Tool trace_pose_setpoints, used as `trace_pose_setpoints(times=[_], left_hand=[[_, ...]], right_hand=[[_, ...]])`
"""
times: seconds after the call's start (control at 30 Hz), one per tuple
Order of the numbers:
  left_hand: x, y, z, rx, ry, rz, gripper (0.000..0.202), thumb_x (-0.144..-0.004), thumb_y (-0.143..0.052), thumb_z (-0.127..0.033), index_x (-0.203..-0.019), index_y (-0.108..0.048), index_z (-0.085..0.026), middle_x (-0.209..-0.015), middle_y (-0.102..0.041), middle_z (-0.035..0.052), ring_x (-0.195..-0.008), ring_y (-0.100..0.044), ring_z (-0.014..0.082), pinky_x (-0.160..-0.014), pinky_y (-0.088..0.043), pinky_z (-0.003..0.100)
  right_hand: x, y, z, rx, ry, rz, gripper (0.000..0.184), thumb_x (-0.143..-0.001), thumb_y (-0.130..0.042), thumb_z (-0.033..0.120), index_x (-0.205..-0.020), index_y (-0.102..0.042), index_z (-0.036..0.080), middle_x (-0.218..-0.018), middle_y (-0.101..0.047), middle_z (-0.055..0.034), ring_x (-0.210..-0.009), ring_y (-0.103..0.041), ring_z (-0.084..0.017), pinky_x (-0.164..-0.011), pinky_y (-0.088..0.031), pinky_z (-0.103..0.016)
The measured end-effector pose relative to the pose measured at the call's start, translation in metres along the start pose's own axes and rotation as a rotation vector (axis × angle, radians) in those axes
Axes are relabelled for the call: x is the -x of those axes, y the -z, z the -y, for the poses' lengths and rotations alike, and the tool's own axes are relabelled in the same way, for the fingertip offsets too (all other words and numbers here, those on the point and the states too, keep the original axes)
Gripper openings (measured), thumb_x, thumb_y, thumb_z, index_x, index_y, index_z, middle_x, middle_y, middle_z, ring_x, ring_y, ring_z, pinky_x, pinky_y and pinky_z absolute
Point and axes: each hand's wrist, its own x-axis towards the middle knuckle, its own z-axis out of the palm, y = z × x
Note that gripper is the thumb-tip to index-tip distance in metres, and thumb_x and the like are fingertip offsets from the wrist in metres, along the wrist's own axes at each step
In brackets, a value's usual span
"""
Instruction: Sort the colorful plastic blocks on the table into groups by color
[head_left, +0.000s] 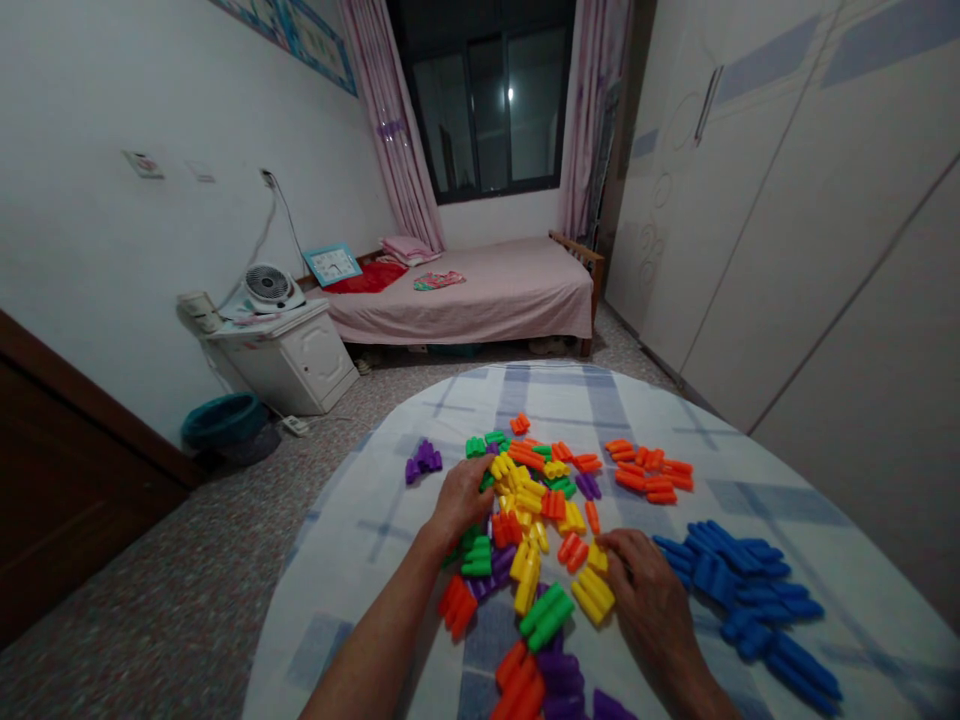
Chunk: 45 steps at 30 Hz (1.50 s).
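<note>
Between the two hands lies a mixed heap of toy blocks [529, 497], yellow, orange, green and purple, spread out on the tablecloth [330, 570]. The left hand [463, 497] is at the left edge of the heap, with its fingers bent and touching the blocks there. I cannot tell if they pinch one or only rest on it. The right hand [645, 578] is at the right edge. Its fingers reach a small yellow block [598, 557] and look to be touching it, but I cannot tell if they squeeze it. Just beside that one, on the near side, sits a bigger yellow block [592, 597].

Past the right hand, on its outer side, is a bunch of blue blocks [735, 580]. Ahead of the right hand is a bunch of orange blocks [651, 470]. Ahead of the left hand, to its outer side, is a little clump of purple blocks [424, 461].

A soft pinch on two sides should suit the small yellow block, and a straight lift would leave its neighbours alone. The left hand should press lightly, because the heaped blocks may slide. The right wrist could bump the blue bunch, and low arms could knock the green block [546, 617] between them.
</note>
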Motion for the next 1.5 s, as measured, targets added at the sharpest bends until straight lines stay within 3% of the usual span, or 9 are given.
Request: trace_pose_setpoints(times=[0.2, 0.33, 0.4, 0.6, 0.83, 1.1, 1.3, 1.5], left_hand=[[-0.001, -0.007, 0.002, 0.202, 0.064, -0.183, 0.048, -0.081, -0.041, -0.013, -0.127, -0.051, -0.021, -0.121, -0.062, 0.0063, -0.108, -0.058, 0.0174, -0.094, -0.044, 0.031], [-0.014, 0.003, 0.009, 0.251, 0.181, -0.353, 0.037, -0.086, -0.039, -0.019, -0.117, -0.058, -0.015, -0.115, -0.065, 0.0084, -0.105, -0.06, 0.0175, -0.094, -0.044, 0.03], [-0.026, 0.009, 0.014, 0.185, 0.24, -0.383, 0.034, -0.088, -0.041, -0.027, -0.113, -0.06, -0.014, -0.111, -0.065, 0.0091, -0.104, -0.06, 0.0182, -0.093, -0.044, 0.029], [-0.059, 0.009, 0.026, -0.068, 0.278, -0.104, 0.034, -0.086, -0.049, -0.034, -0.113, -0.061, -0.019, -0.111, -0.061, 0.0081, -0.101, -0.06, 0.0173, -0.087, -0.044, 0.026], [-0.065, 0.001, 0.031, -0.09, 0.232, 0.056, 0.041, -0.075, -0.061, -0.038, -0.112, -0.062, -0.02, -0.11, -0.061, 0.009, -0.099, -0.06, 0.0199, -0.082, -0.044, 0.026], [-0.051, 0.003, 0.034, -0.124, 0.242, 0.028, 0.038, -0.072, -0.058, -0.025, -0.11, -0.055, -0.017, -0.105, -0.058, 0.0088, -0.093, -0.06, 0.0189, -0.079, -0.045, 0.027], [-0.078, 0.011, 0.04, -0.101, 0.302, -0.142, 0.039, -0.077, -0.056, -0.026, -0.114, -0.052, -0.016, -0.109, -0.056, 0.0107, -0.098, -0.059, 0.0197, -0.083, -0.045, 0.029], [-0.092, 0.01, 0.035, -0.069, 0.239, -0.185, 0.047, -0.081, -0.056, -0.03, -0.125, -0.049, -0.015, -0.124, -0.048, 0.0128, -0.109, -0.055, 0.0205, -0.092, -0.042, 0.03]], right_hand=[[0.0, -0.002, -0.003, 0.008, 0.006, -0.004, 0.021, -0.088, -0.039, 0.024, -0.09, -0.06, 0.021, -0.09, -0.061, -0.0043, -0.087, -0.056, -0.019, -0.08, -0.042, -0.033], [0.0, -0.002, -0.001, 0.006, -0.009, 0.002, 0.021, -0.089, -0.039, 0.024, -0.09, -0.059, 0.021, -0.09, -0.061, -0.0044, -0.088, -0.055, -0.019, -0.08, -0.042, -0.033], [0.0, -0.001, 0.0, -0.003, -0.013, 0.008, 0.021, -0.089, -0.038, 0.024, -0.091, -0.059, 0.021, -0.091, -0.061, -0.0046, -0.088, -0.055, -0.019, -0.081, -0.041, -0.033], [0.002, 0.001, 0.002, -0.008, -0.023, 0.003, 0.021, -0.089, -0.038, 0.024, -0.091, -0.059, 0.021, -0.09, -0.061, -0.0045, -0.088, -0.056, -0.019, -0.08, -0.042, -0.033], [0.0, 0.001, 0.002, -0.012, -0.031, 0.005, 0.022, -0.088, -0.038, 0.022, -0.092, -0.06, 0.021, -0.092, -0.062, -0.0055, -0.089, -0.056, -0.02, -0.08, -0.043, -0.033], [0.001, 0.001, 0.002, -0.027, -0.053, 0.013, 0.021, -0.089, -0.038, 0.022, -0.092, -0.059, 0.021, -0.093, -0.061, -0.005, -0.091, -0.056, -0.02, -0.082, -0.042, -0.033], [0.001, 0.002, 0.004, -0.03, -0.059, 0.015, 0.02, -0.088, -0.038, 0.022, -0.091, -0.058, 0.021, -0.092, -0.061, -0.0053, -0.09, -0.055, -0.02, -0.081, -0.042, -0.034], [0.002, 0.002, 0.004, -0.037, -0.048, 0.016, 0.02, -0.088, -0.039, 0.021, -0.092, -0.058, 0.021, -0.093, -0.061, -0.0052, -0.09, -0.056, -0.02, -0.082, -0.042, -0.034]])
